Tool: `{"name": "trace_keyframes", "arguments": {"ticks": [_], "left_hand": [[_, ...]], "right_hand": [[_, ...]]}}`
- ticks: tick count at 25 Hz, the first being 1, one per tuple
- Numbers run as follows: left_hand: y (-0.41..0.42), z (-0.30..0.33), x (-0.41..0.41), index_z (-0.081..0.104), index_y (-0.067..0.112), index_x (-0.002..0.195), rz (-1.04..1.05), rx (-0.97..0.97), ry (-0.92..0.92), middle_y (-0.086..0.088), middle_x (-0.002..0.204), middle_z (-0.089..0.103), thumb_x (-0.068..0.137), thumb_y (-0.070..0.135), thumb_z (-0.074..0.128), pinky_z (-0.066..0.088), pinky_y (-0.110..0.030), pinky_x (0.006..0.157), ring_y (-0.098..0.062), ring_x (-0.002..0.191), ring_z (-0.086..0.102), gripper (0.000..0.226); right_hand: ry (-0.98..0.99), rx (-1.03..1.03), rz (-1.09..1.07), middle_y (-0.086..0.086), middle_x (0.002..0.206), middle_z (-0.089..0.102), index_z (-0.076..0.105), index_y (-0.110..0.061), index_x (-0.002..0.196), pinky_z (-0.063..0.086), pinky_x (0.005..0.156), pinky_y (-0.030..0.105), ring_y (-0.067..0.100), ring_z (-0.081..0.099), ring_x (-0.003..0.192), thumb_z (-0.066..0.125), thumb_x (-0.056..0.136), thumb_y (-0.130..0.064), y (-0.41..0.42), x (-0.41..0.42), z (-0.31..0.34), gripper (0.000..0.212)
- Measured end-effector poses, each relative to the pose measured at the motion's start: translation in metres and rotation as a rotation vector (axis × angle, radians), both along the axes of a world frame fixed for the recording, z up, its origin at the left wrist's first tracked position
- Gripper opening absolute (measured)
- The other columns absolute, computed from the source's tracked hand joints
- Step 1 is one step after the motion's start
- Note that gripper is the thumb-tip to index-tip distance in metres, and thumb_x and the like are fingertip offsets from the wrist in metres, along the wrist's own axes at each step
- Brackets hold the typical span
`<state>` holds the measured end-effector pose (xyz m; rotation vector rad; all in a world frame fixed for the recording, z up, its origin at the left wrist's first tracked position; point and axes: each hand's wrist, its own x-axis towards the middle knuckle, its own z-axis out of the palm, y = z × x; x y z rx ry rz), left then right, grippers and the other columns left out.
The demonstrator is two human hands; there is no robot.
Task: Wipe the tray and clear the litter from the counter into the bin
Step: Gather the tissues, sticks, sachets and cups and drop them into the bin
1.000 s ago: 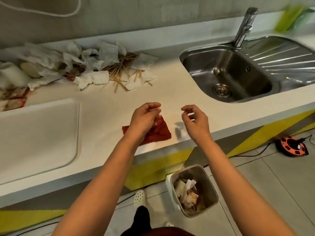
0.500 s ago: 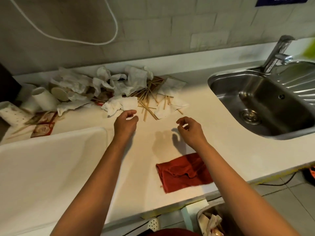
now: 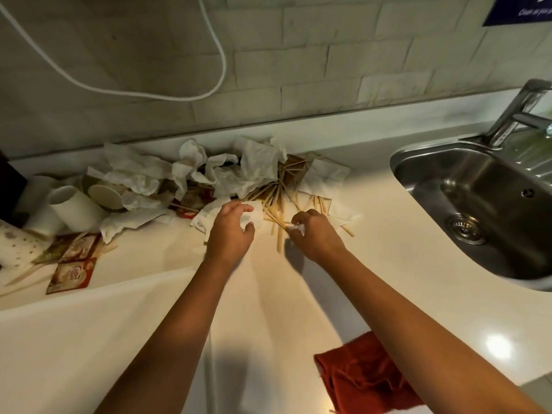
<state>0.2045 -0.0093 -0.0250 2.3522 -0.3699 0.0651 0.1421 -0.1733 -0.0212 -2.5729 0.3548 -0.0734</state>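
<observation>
Litter lies heaped at the back of the white counter [image 3: 373,264]: crumpled white napkins [image 3: 254,165], wooden stir sticks [image 3: 277,195], paper cups [image 3: 74,207] and red-brown sachets [image 3: 73,270]. My left hand [image 3: 230,231] closes on a white napkin [image 3: 209,215] at the heap's front edge. My right hand [image 3: 313,234] pinches a small white scrap of paper [image 3: 297,228] beside the sticks. The white tray [image 3: 74,348] fills the lower left. A red cloth [image 3: 361,375] lies near the counter's front edge, partly under my right forearm. The bin is out of view.
A steel sink [image 3: 484,198] with a tap [image 3: 519,115] sits at the right. A white cable [image 3: 143,91] hangs along the tiled wall. A dark object [image 3: 9,186] stands at the far left.
Both hands have reached from near the red cloth to the heap. The left hand now grips a napkin, the right pinches a scrap. The view has tilted up, so the bin is lost from sight.
</observation>
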Motion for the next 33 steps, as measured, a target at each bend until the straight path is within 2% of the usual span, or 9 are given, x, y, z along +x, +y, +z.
{"name": "trace_keyframes", "arguments": {"ticks": [5, 8, 12, 15, 20, 23, 27, 30, 33], "left_hand": [[-0.011, -0.014, 0.021, 0.043, 0.021, 0.138, -0.068, 0.316, 0.028, -0.006, 0.14, 0.045, 0.086, 0.009, 0.058, 0.038, -0.034, 0.101, -0.024, 0.127, 0.041, 0.055], [-0.011, -0.025, 0.03, 0.054, 0.018, 0.128, -0.043, 0.344, -0.017, -0.01, 0.119, 0.061, 0.088, 0.002, 0.051, 0.044, -0.036, 0.088, -0.027, 0.11, 0.051, 0.043], [-0.006, -0.026, 0.031, 0.064, 0.015, 0.114, -0.021, 0.365, -0.167, -0.01, 0.105, 0.067, 0.09, 0.005, 0.05, 0.043, -0.034, 0.075, -0.026, 0.097, 0.054, 0.03], [-0.002, -0.013, 0.026, 0.064, 0.012, 0.11, 0.075, 0.058, -0.176, -0.011, 0.103, 0.067, 0.091, 0.009, 0.051, 0.045, -0.034, 0.077, -0.028, 0.095, 0.058, 0.023], [0.003, 0.02, 0.02, 0.061, 0.011, 0.113, 0.272, -0.491, 0.046, -0.009, 0.104, 0.065, 0.094, 0.017, 0.052, 0.049, -0.031, 0.081, -0.022, 0.094, 0.06, 0.022], [0.011, 0.031, 0.021, 0.061, 0.023, 0.105, 0.347, -0.752, 0.144, -0.002, 0.098, 0.065, 0.093, 0.019, 0.054, 0.054, -0.043, 0.085, -0.025, 0.095, 0.063, 0.015], [0.021, 0.043, 0.022, 0.062, 0.026, 0.085, 0.423, -1.017, 0.289, -0.003, 0.094, 0.067, 0.093, 0.013, 0.053, 0.052, -0.048, 0.09, -0.028, 0.098, 0.064, 0.018], [0.02, 0.046, 0.019, 0.063, 0.025, 0.085, 0.449, -1.178, 0.345, -0.005, 0.095, 0.066, 0.093, 0.008, 0.052, 0.051, -0.046, 0.092, -0.029, 0.102, 0.063, 0.022], [0.018, 0.045, 0.009, 0.062, 0.025, 0.086, 0.461, -1.202, 0.352, -0.003, 0.094, 0.066, 0.094, 0.008, 0.052, 0.052, -0.043, 0.087, -0.026, 0.096, 0.062, 0.021]], "right_hand": [[0.259, -0.311, -0.075, 0.011, 0.125, 0.049, 0.05, -0.009, 0.124, 0.037, 0.098, 0.042, 0.03, 0.042, 0.119, 0.05, 0.089, -0.046, 0.027, 0.044, -0.01, 0.051], [0.228, -0.288, -0.109, 0.013, 0.118, 0.055, 0.053, -0.006, 0.119, 0.038, 0.096, 0.039, 0.029, 0.049, 0.112, 0.05, 0.092, -0.027, 0.036, 0.053, -0.015, 0.034], [0.238, -0.237, -0.13, 0.013, 0.107, 0.062, 0.056, -0.003, 0.109, 0.041, 0.092, 0.036, 0.029, 0.056, 0.103, 0.045, 0.09, -0.005, 0.038, 0.058, -0.009, 0.022], [0.281, -0.181, -0.126, 0.013, 0.106, 0.063, 0.058, -0.003, 0.108, 0.043, 0.092, 0.036, 0.028, 0.059, 0.1, 0.039, 0.092, -0.002, 0.041, 0.063, -0.005, 0.024], [0.339, -0.143, -0.121, 0.016, 0.116, 0.058, 0.05, 0.001, 0.119, 0.043, 0.095, 0.037, 0.029, 0.056, 0.108, 0.036, 0.095, -0.006, 0.047, 0.06, -0.002, 0.028], [0.345, -0.106, -0.118, 0.017, 0.123, 0.051, 0.044, 0.001, 0.126, 0.045, 0.098, 0.037, 0.03, 0.052, 0.113, 0.039, 0.095, -0.006, 0.048, 0.057, 0.005, 0.032], [0.31, -0.09, -0.073, 0.016, 0.124, 0.05, 0.038, -0.001, 0.129, 0.046, 0.093, 0.036, 0.03, 0.053, 0.113, 0.045, 0.093, -0.001, 0.048, 0.043, 0.014, 0.037], [0.31, -0.052, -0.102, 0.015, 0.116, 0.058, 0.039, -0.004, 0.125, 0.048, 0.081, 0.037, 0.031, 0.058, 0.104, 0.04, 0.092, 0.0, 0.044, 0.029, 0.024, 0.033], [0.311, -0.073, -0.077, 0.013, 0.112, 0.059, 0.041, -0.007, 0.126, 0.049, 0.076, 0.037, 0.03, 0.06, 0.098, 0.038, 0.091, -0.001, 0.039, 0.01, 0.032, 0.035]]}}
